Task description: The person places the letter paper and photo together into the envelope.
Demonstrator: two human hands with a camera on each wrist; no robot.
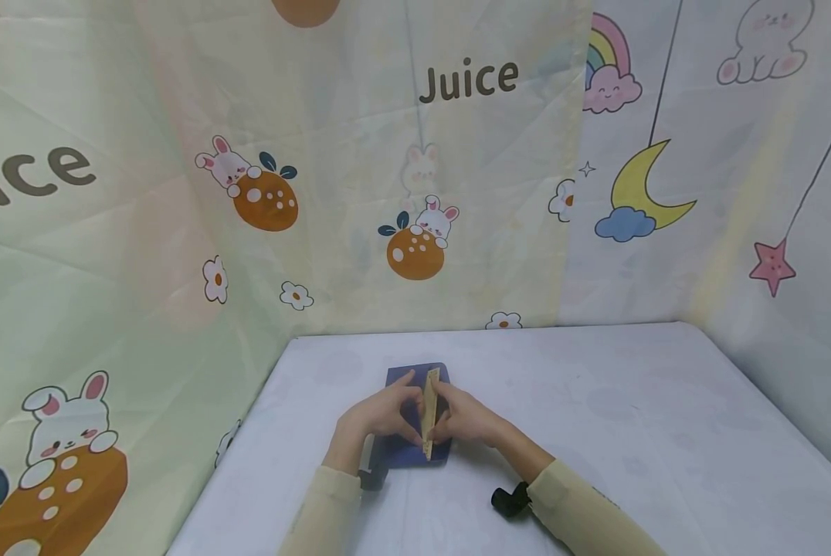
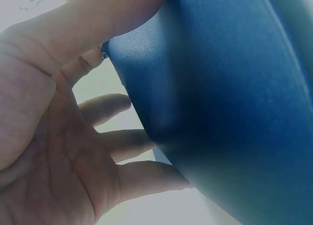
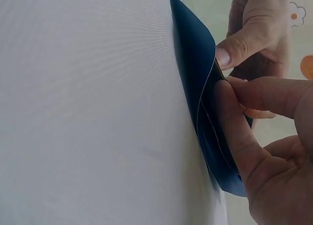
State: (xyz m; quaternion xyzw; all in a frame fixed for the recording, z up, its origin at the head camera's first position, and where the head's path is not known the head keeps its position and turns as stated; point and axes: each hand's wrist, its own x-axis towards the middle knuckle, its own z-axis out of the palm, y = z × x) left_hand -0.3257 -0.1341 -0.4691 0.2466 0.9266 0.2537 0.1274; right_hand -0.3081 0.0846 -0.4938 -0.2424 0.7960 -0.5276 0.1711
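Note:
A thin, flexible dark blue cover [image 1: 410, 455], folder-like in shape, lies on the white table with part of it bent upward. Between the two hands a narrow cream strip [image 1: 429, 417] with faint printing stands along its middle. My left hand [image 1: 384, 409] grips from the left; in the left wrist view its thumb lies across the blue cover [image 2: 220, 88] and its fingertips meet the edge. From the right, my right hand [image 1: 474, 421] pinches the strip between thumb and fingers. The right wrist view has both hands meeting at the raised edge of the blue cover [image 3: 193, 44].
The white table [image 1: 596, 432] stretches away on both sides of the cover. Behind it and to the left hang printed cloth walls [image 1: 346, 193]. A black wrist device [image 1: 510, 500] sits by the right sleeve, and another dark one [image 1: 372, 477] by the left.

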